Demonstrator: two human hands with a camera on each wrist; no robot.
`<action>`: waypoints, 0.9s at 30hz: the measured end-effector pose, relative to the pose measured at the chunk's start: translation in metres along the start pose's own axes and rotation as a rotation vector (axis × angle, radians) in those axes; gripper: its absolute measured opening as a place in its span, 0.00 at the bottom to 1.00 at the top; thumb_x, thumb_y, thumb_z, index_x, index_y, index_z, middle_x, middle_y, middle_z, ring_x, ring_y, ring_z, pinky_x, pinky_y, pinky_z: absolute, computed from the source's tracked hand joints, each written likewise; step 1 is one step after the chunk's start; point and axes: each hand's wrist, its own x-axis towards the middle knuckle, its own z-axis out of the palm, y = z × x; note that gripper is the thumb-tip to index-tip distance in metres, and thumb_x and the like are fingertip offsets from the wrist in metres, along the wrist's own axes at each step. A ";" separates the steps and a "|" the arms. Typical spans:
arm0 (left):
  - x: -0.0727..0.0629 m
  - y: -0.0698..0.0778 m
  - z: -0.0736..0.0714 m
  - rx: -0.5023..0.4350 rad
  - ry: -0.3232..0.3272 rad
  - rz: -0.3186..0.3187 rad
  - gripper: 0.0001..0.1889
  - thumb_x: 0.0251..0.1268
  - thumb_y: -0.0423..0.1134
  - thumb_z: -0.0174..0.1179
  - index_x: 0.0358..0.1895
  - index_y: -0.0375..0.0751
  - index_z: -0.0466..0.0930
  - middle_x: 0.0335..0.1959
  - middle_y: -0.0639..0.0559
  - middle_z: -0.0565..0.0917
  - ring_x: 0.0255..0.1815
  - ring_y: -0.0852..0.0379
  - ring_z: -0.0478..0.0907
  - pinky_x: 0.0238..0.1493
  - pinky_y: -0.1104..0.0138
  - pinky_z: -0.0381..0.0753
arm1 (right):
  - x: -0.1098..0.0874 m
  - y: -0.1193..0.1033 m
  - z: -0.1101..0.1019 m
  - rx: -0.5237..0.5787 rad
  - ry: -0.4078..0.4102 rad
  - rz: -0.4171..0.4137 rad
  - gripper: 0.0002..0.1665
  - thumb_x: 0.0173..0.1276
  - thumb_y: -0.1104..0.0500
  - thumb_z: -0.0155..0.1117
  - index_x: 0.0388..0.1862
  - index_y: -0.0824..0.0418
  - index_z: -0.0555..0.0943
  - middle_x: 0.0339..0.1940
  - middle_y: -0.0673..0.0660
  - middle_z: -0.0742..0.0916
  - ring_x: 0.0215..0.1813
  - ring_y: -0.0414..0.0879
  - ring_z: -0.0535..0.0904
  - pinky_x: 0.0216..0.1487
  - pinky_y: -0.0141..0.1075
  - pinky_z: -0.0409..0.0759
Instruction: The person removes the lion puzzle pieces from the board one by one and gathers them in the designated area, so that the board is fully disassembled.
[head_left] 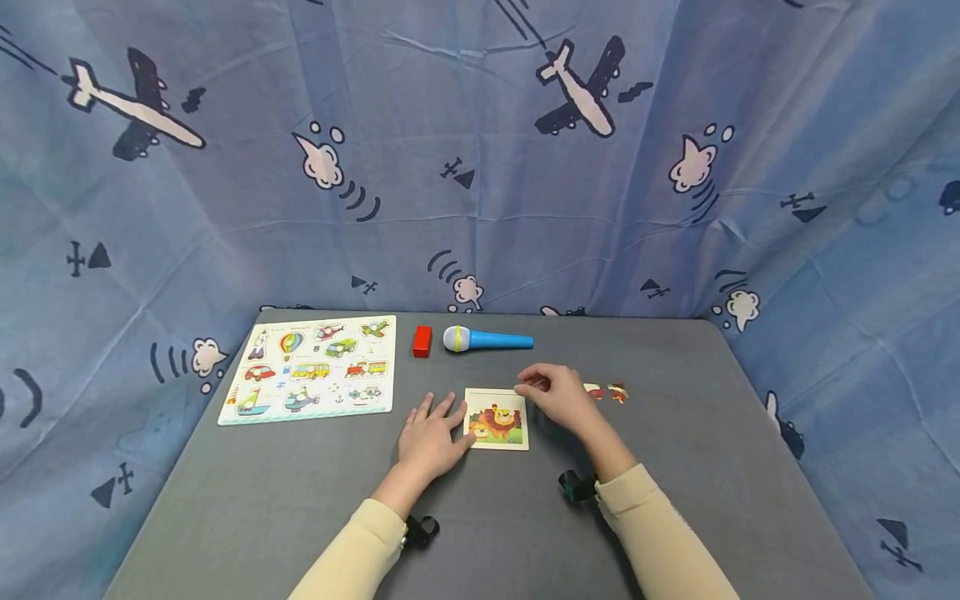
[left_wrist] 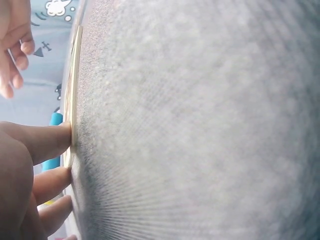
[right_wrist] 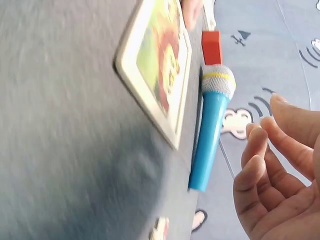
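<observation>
A small square lion puzzle (head_left: 497,425) in a pale wooden frame lies on the grey table between both hands. My left hand (head_left: 431,439) rests beside it with fingers spread, the thumb touching its lower left edge. In the left wrist view, the left fingertips (left_wrist: 59,134) press along the frame's edge (left_wrist: 76,85). Raised above the puzzle's top right corner is my right hand (head_left: 553,396), its fingers loosely bent. The right wrist view shows nothing between the right thumb and fingers (right_wrist: 256,140). Two loose puzzle pieces (head_left: 618,393) lie just right of that hand, one partly hidden by it.
Behind the puzzle lies a blue toy microphone (head_left: 498,341) with a silver head, next to a red block (head_left: 422,342). A large vehicle picture board (head_left: 311,371) occupies the back left. Blue patterned cloth (head_left: 480,167) hangs behind and beside the table.
</observation>
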 end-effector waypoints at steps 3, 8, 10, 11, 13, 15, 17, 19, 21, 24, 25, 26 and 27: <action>0.000 0.000 0.000 0.006 -0.002 -0.001 0.33 0.68 0.62 0.60 0.74 0.57 0.71 0.79 0.53 0.65 0.82 0.41 0.51 0.78 0.44 0.56 | 0.001 -0.004 0.009 0.011 -0.023 -0.005 0.14 0.68 0.54 0.71 0.47 0.61 0.87 0.38 0.52 0.89 0.35 0.43 0.80 0.37 0.37 0.80; 0.000 -0.001 -0.001 0.013 -0.005 -0.004 0.33 0.68 0.62 0.59 0.74 0.58 0.71 0.79 0.54 0.65 0.82 0.41 0.51 0.78 0.44 0.56 | 0.002 -0.011 0.027 0.049 -0.064 0.002 0.12 0.67 0.55 0.72 0.46 0.60 0.88 0.36 0.51 0.89 0.32 0.42 0.80 0.35 0.36 0.80; 0.000 -0.002 -0.001 0.015 -0.004 -0.002 0.33 0.68 0.62 0.59 0.74 0.58 0.71 0.79 0.54 0.65 0.82 0.41 0.51 0.78 0.44 0.57 | 0.003 -0.012 0.034 0.056 -0.079 0.000 0.12 0.66 0.56 0.73 0.46 0.59 0.88 0.35 0.50 0.88 0.31 0.42 0.79 0.33 0.35 0.79; 0.000 -0.002 -0.001 0.016 -0.004 -0.002 0.33 0.68 0.62 0.59 0.74 0.58 0.71 0.79 0.54 0.65 0.82 0.41 0.52 0.78 0.44 0.57 | 0.004 -0.013 0.038 0.056 -0.088 -0.002 0.12 0.66 0.56 0.73 0.46 0.59 0.88 0.34 0.50 0.88 0.31 0.42 0.79 0.32 0.35 0.79; 0.000 -0.003 -0.001 0.018 -0.001 0.001 0.32 0.68 0.62 0.59 0.74 0.58 0.71 0.78 0.53 0.65 0.82 0.41 0.52 0.78 0.43 0.57 | 0.006 -0.013 0.046 0.057 -0.107 -0.006 0.11 0.66 0.56 0.73 0.45 0.59 0.88 0.33 0.49 0.88 0.31 0.41 0.78 0.32 0.34 0.79; 0.000 -0.002 -0.001 0.020 -0.005 0.002 0.32 0.68 0.62 0.59 0.74 0.58 0.71 0.79 0.53 0.65 0.82 0.41 0.52 0.78 0.43 0.56 | 0.008 -0.012 0.053 0.056 -0.129 -0.004 0.11 0.67 0.57 0.73 0.45 0.59 0.88 0.33 0.48 0.88 0.30 0.41 0.78 0.32 0.34 0.79; 0.001 -0.001 -0.001 0.022 -0.008 0.003 0.32 0.69 0.62 0.58 0.74 0.58 0.71 0.79 0.54 0.65 0.82 0.41 0.51 0.78 0.43 0.56 | 0.009 -0.012 0.058 0.050 -0.142 0.003 0.09 0.66 0.57 0.73 0.44 0.58 0.88 0.32 0.47 0.87 0.30 0.41 0.78 0.33 0.33 0.79; 0.001 0.000 0.000 0.020 -0.006 0.005 0.32 0.69 0.63 0.58 0.74 0.58 0.71 0.79 0.53 0.65 0.82 0.41 0.51 0.78 0.43 0.56 | 0.010 -0.013 0.063 0.040 -0.152 0.006 0.08 0.65 0.57 0.73 0.42 0.58 0.88 0.31 0.47 0.87 0.30 0.40 0.78 0.33 0.33 0.78; 0.002 0.000 0.001 0.019 -0.005 0.005 0.32 0.69 0.63 0.58 0.74 0.58 0.71 0.79 0.54 0.65 0.82 0.41 0.51 0.78 0.43 0.56 | 0.010 -0.014 0.067 0.026 -0.150 0.014 0.08 0.64 0.58 0.74 0.41 0.58 0.88 0.29 0.47 0.86 0.29 0.39 0.77 0.33 0.32 0.77; 0.002 -0.001 0.002 0.013 0.004 0.009 0.32 0.69 0.63 0.58 0.74 0.58 0.71 0.78 0.53 0.65 0.82 0.41 0.52 0.78 0.43 0.57 | 0.011 -0.016 0.072 0.011 -0.146 0.020 0.08 0.63 0.59 0.75 0.40 0.59 0.87 0.28 0.48 0.85 0.28 0.39 0.76 0.31 0.31 0.76; 0.002 -0.001 0.002 0.012 0.005 0.009 0.32 0.68 0.63 0.58 0.74 0.58 0.71 0.78 0.53 0.65 0.82 0.41 0.52 0.78 0.43 0.56 | 0.011 -0.016 0.074 0.009 -0.149 0.023 0.09 0.63 0.59 0.75 0.40 0.60 0.87 0.28 0.48 0.84 0.28 0.39 0.75 0.31 0.31 0.75; 0.002 -0.002 0.002 0.013 0.004 0.008 0.33 0.68 0.63 0.58 0.74 0.58 0.71 0.78 0.53 0.65 0.82 0.41 0.52 0.78 0.43 0.56 | 0.012 -0.017 0.075 0.006 -0.154 0.029 0.09 0.62 0.59 0.76 0.40 0.60 0.87 0.27 0.48 0.83 0.28 0.40 0.75 0.31 0.31 0.74; 0.002 -0.002 0.002 0.017 0.001 0.005 0.33 0.68 0.63 0.58 0.74 0.58 0.71 0.79 0.53 0.65 0.82 0.41 0.52 0.78 0.43 0.56 | 0.012 -0.017 0.076 0.002 -0.160 0.025 0.09 0.62 0.60 0.76 0.41 0.60 0.87 0.27 0.49 0.83 0.28 0.40 0.75 0.30 0.31 0.74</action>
